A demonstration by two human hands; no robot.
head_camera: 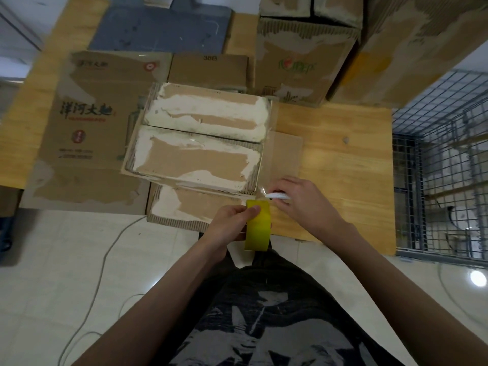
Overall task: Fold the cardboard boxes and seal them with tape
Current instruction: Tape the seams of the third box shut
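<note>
box (195, 143) sits mid-table, flaps folded down, clear tape strip running off its right edge toward hands. left hand (232, 223) grips yellow tape roll (258, 225) at near edge, thumb on top. right hand (303, 200) pinches small white cutter (277, 195) against strip. best keep strip taut, cut close to roll, then smooth end down box side.

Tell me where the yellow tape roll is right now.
In the head view, the yellow tape roll sits low and centre, gripped by the left hand, just below the near right corner of the folded box and beside the right hand.
</note>
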